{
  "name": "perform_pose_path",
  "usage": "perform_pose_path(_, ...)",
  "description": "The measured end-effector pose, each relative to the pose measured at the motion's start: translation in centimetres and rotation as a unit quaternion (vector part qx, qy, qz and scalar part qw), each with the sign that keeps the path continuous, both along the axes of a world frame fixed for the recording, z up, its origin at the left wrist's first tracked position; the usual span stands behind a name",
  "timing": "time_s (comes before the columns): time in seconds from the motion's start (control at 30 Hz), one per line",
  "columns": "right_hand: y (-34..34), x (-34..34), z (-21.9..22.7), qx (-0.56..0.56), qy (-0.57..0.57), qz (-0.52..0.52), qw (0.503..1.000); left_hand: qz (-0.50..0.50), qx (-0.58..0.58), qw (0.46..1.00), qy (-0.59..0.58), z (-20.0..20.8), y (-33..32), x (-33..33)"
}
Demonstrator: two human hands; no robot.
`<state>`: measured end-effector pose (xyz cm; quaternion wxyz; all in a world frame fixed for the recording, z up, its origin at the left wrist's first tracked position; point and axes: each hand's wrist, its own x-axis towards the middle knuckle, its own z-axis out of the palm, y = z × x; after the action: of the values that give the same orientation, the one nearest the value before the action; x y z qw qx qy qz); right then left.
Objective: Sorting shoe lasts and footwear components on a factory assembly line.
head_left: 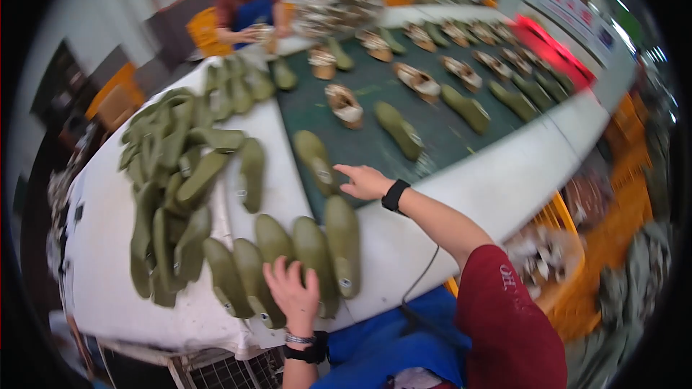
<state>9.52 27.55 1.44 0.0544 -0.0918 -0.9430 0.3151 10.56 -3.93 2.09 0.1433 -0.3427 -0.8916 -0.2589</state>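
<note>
My left hand (292, 289) lies with spread fingers over a row of olive-green insoles, touching the middle one (274, 238). Other insoles in that row are one at the left end (225, 274) and a longer-reaching one at the right end (342, 245). On the near left corner of the dark green conveyor belt (360, 101) rests another insole (314, 161). My right hand (364, 181) is beside its heel end, index finger stretched out against or just by its edge; nothing shows in that hand. Small pale marks sit on several heels.
A heap of insoles (169, 144) covers the white table (94, 245) at left. Shoes (344, 104) and insoles stand along the belt. Across the table a person (249, 7) in a blue apron handles something. An orange crate (559, 259) stands at right; a dark cord (422, 274) hangs near me.
</note>
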Motion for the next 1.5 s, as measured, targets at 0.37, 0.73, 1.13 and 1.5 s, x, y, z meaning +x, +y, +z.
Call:
perform_pose_path(0.37,5.1,50.8,-9.5,-0.347,0.096,-0.575,0.735,-0.026,-0.094,0.995,0.018,-2.4,-0.9,-2.7)
perform_pose_path(0.73,-3.7,50.6,-21.7,-0.154,-0.324,-0.657,0.663,-0.019,-0.112,0.993,-0.013,-1.5,-1.7,-1.6)
perform_pose_path(1.13,-0.2,50.8,-16.2,0.055,-0.258,-0.551,0.792,-0.037,-0.135,0.990,-0.016,-1.6,-1.0,-1.5)
perform_pose_path(1.5,2.6,57.0,2.7,-0.315,0.316,-0.639,0.627,-0.036,-0.139,0.990,-0.001,-1.0,-1.8,-1.9)
